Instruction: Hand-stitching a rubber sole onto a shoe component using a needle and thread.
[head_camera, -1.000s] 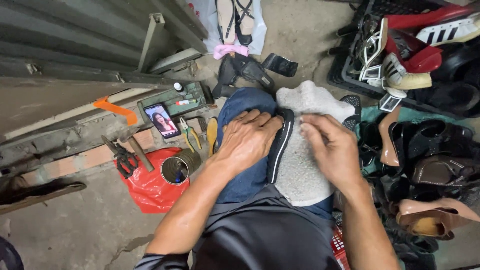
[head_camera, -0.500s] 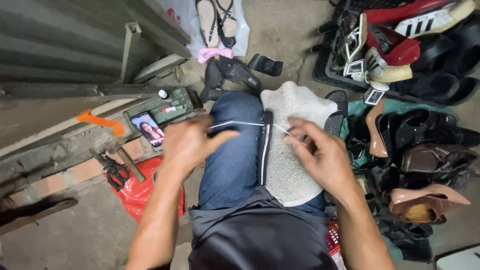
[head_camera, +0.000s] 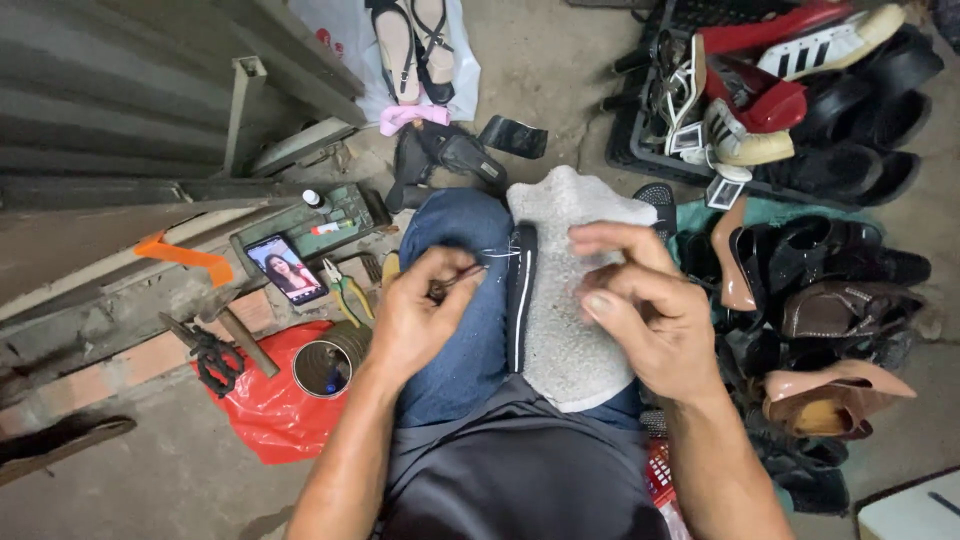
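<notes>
The left hand (head_camera: 418, 318), which half a second ago was drawn out to the side with a taut thread, is now brought back in close to the dark shoe sole (head_camera: 520, 295) that is stood on edge between the knees. Its fingers are pinched narrow on a small dark tool, probably an awl or needle, from which the pale thread (head_camera: 500, 256) is run to the sole's upper end. The right hand (head_camera: 640, 310) is shifted too: it is now laid on the grey cloth (head_camera: 565, 345) just beside the sole, fingers curled loosely, and whether anything is held in them cannot be told. From this it is judged that one stitch has been pulled through and the next is being started.

The sole is kept on the lap, against the blue jeans (head_camera: 465, 330) on one side and the cloth on the other. To the left, on the floor, a phone (head_camera: 287, 270), pliers (head_camera: 345, 295), an open tin (head_camera: 325, 365) on a red plastic bag (head_camera: 265, 420) and a hammer (head_camera: 235, 335) are laid out. To the right, many shoes are heaped, some in a black crate (head_camera: 640, 150). Nothing is seen between the hands and the sole; only the loose thread could be snagged on the cloth.
</notes>
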